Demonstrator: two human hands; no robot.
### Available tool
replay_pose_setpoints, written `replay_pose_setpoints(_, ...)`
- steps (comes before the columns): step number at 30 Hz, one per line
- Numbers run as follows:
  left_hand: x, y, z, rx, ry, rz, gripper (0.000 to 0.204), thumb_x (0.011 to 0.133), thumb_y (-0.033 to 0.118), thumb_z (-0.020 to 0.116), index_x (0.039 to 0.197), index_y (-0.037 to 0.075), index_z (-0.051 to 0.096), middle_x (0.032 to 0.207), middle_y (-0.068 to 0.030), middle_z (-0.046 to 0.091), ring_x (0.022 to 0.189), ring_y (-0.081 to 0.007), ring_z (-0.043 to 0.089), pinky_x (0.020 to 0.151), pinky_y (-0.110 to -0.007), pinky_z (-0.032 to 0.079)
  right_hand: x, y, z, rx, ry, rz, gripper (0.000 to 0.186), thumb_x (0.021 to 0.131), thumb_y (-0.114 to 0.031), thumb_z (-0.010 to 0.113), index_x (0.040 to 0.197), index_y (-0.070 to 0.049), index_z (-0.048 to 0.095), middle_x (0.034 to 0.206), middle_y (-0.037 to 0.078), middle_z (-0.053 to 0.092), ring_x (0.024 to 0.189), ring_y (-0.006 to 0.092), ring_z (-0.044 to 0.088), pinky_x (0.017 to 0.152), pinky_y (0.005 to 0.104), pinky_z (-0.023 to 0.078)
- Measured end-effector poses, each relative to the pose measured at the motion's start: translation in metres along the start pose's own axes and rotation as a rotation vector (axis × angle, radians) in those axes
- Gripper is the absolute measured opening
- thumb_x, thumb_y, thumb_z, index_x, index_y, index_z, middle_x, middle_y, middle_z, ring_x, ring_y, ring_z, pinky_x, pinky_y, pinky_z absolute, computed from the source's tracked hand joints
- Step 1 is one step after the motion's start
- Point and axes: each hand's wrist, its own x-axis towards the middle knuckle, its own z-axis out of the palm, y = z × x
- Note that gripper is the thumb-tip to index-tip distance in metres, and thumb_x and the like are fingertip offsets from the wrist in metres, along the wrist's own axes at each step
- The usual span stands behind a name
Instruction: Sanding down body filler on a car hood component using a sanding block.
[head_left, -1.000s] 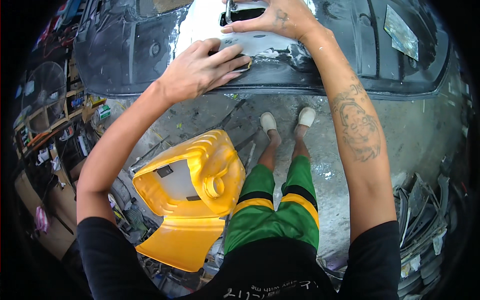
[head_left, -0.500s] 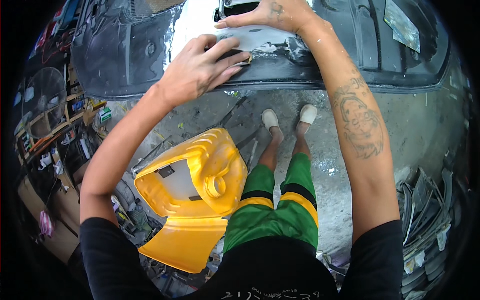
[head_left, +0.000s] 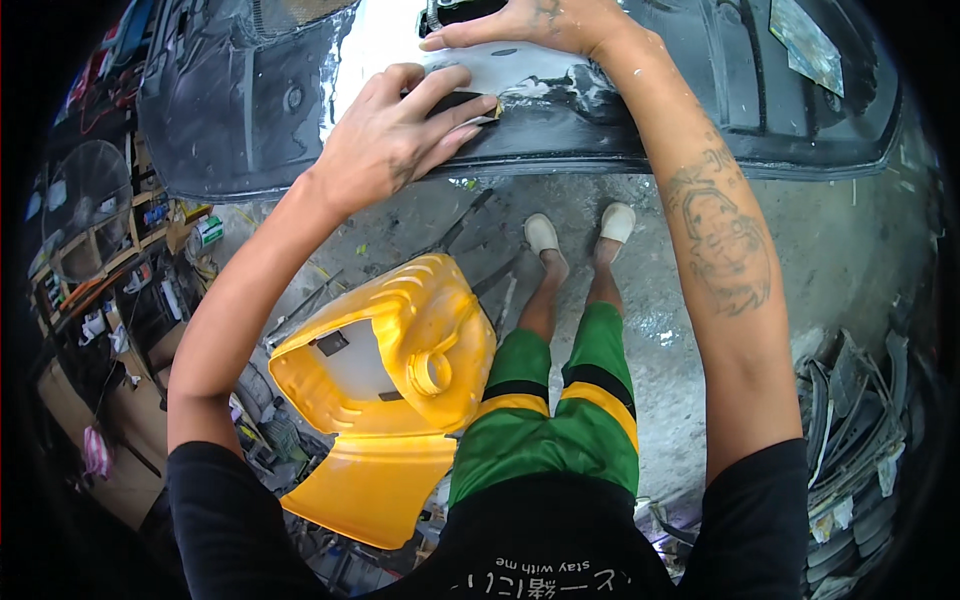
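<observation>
A dark vehicle panel (head_left: 230, 130) with a white patch (head_left: 360, 40) spans the top of the view. My left hand (head_left: 400, 130) presses a dark sanding pad (head_left: 470, 105) against the patch near the panel's lower edge, fingers bent over it. My right hand (head_left: 530, 25) rests higher up, thumb stretched along the edge of a dark opening beside a small metal loop (head_left: 432, 15); its other fingers are cut off by the top of the frame.
A cut yellow plastic jerrycan (head_left: 450, 300) stands below the panel, left of my legs. A fan (head_left: 85, 210), wooden racks and clutter fill the left side. Stacked scrap parts (head_left: 850, 430) lie at lower right. A flat shiny sheet (head_left: 805, 45) sits on the panel's right.
My left hand and pad have shifted slightly up and left. My right hand has also moved a little up and left, and the panel sits slightly higher in view.
</observation>
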Motion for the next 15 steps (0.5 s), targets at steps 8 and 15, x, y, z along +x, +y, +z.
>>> replay_pose_setpoints(8, -0.003, -0.006, -0.007, 0.013, -0.050, 0.031, 0.045, 0.091, 0.022, 0.073, 0.136, 0.023, 0.069, 0.131, -0.0051, 0.058, 0.104, -0.0276, 0.054, 0.096, -0.038, 0.049, 0.001, 0.007, 0.004, 0.047, 0.061, -0.139, 0.071, 0.072, -0.071, 0.076, 0.125, -0.023, 0.073, 0.125, 0.007, 0.069, 0.118, 0.0343, 0.060, 0.103, 0.0472, 0.046)
replay_pose_setpoints(15, 0.007, -0.010, 0.000, -0.008, -0.013, 0.074, 0.049, 0.089, 0.022, 0.074, 0.138, 0.023, 0.067, 0.130, -0.0039, 0.058, 0.103, -0.0268, 0.055, 0.097, -0.038, 0.049, 0.000, 0.006, 0.003, 0.033, -0.041, -0.029, 0.068, 0.071, -0.064, 0.081, 0.125, -0.023, 0.073, 0.126, 0.007, 0.068, 0.117, 0.0332, 0.059, 0.103, 0.0476, 0.045)
